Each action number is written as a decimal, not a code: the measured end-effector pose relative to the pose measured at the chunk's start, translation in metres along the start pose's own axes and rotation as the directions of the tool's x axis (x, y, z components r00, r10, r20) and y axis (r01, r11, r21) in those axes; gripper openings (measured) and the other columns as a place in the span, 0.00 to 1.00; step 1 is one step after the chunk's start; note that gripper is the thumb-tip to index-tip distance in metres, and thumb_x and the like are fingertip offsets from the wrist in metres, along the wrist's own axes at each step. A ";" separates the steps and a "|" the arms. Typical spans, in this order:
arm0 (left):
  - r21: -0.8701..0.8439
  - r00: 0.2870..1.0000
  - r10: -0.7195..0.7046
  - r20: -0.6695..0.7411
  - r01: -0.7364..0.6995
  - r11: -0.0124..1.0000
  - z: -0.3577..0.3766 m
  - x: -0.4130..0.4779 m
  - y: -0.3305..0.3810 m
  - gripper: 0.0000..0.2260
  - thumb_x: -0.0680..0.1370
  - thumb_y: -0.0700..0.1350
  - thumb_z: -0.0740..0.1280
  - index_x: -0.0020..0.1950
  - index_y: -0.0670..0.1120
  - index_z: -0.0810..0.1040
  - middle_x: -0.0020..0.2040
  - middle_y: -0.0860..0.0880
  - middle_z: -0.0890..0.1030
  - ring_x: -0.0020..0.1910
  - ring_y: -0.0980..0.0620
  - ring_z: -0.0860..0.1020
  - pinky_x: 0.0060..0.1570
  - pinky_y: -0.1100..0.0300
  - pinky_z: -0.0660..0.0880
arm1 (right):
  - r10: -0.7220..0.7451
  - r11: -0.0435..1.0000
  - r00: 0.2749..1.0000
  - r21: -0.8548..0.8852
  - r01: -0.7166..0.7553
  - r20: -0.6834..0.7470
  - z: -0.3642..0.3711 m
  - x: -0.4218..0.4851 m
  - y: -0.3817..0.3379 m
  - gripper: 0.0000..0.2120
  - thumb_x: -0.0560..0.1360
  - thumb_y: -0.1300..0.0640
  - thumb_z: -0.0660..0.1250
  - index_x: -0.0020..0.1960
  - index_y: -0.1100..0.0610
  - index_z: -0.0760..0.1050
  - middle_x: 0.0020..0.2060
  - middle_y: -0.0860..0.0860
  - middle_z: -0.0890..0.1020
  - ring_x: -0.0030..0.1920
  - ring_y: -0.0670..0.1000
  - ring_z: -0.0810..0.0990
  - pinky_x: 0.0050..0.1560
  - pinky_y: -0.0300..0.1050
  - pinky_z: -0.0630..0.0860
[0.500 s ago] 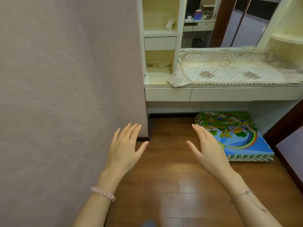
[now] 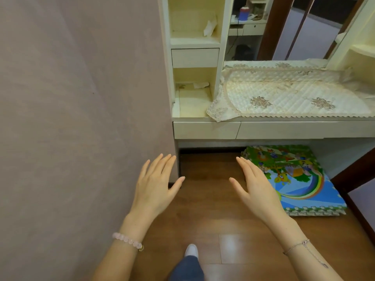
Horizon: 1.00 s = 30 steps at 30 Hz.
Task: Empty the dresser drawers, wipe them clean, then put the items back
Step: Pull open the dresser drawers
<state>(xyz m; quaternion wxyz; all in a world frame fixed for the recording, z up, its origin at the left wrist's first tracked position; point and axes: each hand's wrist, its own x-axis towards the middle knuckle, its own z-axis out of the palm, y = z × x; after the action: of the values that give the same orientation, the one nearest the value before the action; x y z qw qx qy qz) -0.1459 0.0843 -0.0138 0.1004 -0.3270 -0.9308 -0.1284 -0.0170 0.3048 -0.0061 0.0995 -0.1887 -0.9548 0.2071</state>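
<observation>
A cream dresser stands ahead against the wall. Under its top are two closed drawers, a narrow left drawer and a wide right drawer. A small closed upper drawer sits in the left shelf column. My left hand and my right hand hover flat over the wooden floor, fingers straight, holding nothing, well short of the dresser. A crumpled white tissue lies in the open cubby below the upper drawer.
A quilted lace cloth covers the dresser top below a mirror. Stacked colourful foam mats lie on the floor under the dresser at right. A mauve wall fills the left. My foot shows at the bottom.
The view has drawn closer to the dresser and my foot has stepped into view. Both hands stay open in the same pose.
</observation>
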 end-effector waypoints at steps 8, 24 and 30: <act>-0.033 0.998 0.038 0.057 -0.036 0.999 0.025 0.111 -0.028 0.28 0.77 0.61 0.50 0.70 0.47 0.69 0.69 0.50 0.72 0.70 0.51 0.66 0.69 0.51 0.59 | 0.032 0.999 0.999 0.011 -0.032 -0.006 0.008 0.111 0.007 0.28 0.78 0.47 0.59 0.75 0.52 0.55 0.73 0.48 0.61 0.74 0.47 0.57 0.71 0.42 0.55; -0.037 0.987 0.015 0.159 -0.009 0.999 0.087 0.263 -0.052 0.33 0.76 0.64 0.45 0.74 0.47 0.63 0.72 0.50 0.67 0.73 0.52 0.61 0.71 0.55 0.51 | 0.027 0.999 0.997 0.026 -0.029 0.072 0.039 0.278 0.049 0.29 0.78 0.46 0.58 0.75 0.54 0.55 0.73 0.50 0.61 0.73 0.48 0.58 0.71 0.42 0.54; -0.021 0.974 -0.024 0.224 0.029 0.999 0.113 0.315 -0.050 0.30 0.77 0.62 0.50 0.71 0.46 0.68 0.69 0.48 0.71 0.69 0.50 0.68 0.70 0.51 0.60 | 0.002 0.997 0.993 0.076 -0.011 0.122 0.050 0.341 0.074 0.29 0.78 0.46 0.59 0.75 0.53 0.56 0.73 0.49 0.61 0.73 0.48 0.58 0.72 0.43 0.57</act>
<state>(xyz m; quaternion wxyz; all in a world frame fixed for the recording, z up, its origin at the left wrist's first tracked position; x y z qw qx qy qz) -0.4299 0.2649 -0.0445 -0.0108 -0.3281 -0.9389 -0.1032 -0.3164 0.4863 -0.0452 0.0476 -0.1751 -0.9498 0.2548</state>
